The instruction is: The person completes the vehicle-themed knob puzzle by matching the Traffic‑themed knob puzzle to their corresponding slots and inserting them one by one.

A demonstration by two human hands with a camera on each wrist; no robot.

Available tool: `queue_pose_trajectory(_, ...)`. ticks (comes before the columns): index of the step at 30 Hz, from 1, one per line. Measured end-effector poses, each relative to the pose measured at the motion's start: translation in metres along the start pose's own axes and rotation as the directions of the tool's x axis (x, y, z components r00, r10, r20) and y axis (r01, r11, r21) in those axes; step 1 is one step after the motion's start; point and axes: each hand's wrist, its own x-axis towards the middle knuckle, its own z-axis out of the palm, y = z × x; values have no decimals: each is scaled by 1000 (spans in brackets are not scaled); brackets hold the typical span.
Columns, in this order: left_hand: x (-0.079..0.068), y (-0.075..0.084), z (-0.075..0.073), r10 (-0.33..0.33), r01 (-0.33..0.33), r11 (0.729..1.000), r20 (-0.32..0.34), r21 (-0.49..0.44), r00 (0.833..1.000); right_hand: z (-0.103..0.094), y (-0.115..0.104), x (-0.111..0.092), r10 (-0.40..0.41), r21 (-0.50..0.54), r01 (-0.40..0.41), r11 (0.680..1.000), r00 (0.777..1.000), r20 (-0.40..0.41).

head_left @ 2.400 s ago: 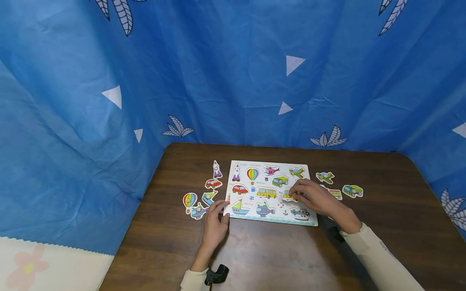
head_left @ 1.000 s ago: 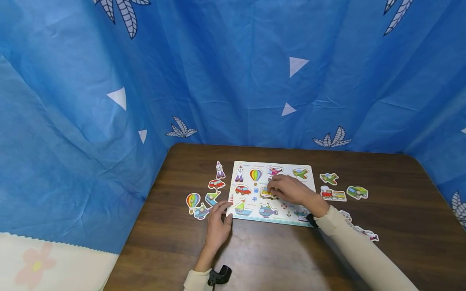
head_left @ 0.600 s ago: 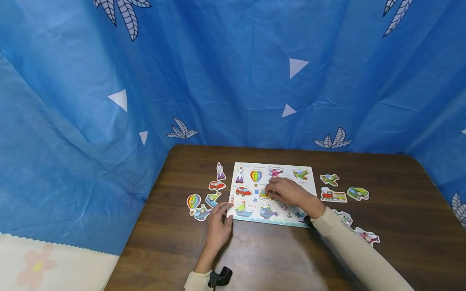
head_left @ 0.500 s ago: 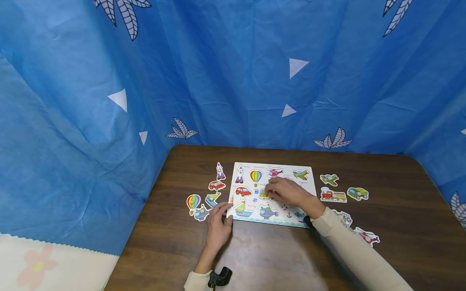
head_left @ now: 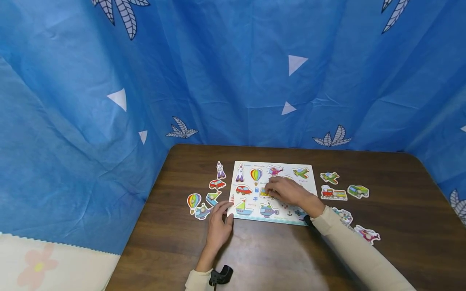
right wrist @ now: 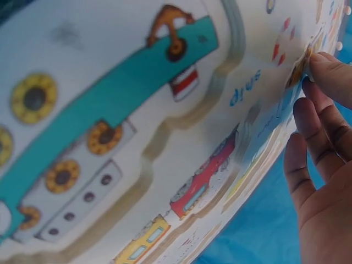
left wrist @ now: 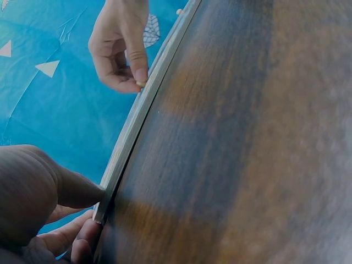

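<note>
Yellow bus pc (head_left: 263,193) pinched under R hand (head_left: 289,192).

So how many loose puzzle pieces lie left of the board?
5: rocket at the back, then red car, sailboat; balloon leftmost, submarine beside the left hand, which could hide more.

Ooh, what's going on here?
Someone is doing a puzzle board on a table. Their left grip holds the board's near left corner, and their right grip pinches a yellow piece around its middle. Whether it's fully in, I can't tell. The rocket, train and others lie loose either side.
</note>
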Motion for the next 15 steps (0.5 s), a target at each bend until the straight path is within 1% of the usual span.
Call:
queue_pose_trajectory(7, 1, 1, 1, -38, 39, 999, 21, -14, 999, 0, 1, 0, 6, 0, -6, 1000, 1000, 5)
queue_pose_trajectory(15, 0, 1, 0, -29, 30, 1000, 16, -10, 999, -1, 2, -5, 34, 32, -35, 999, 999, 11)
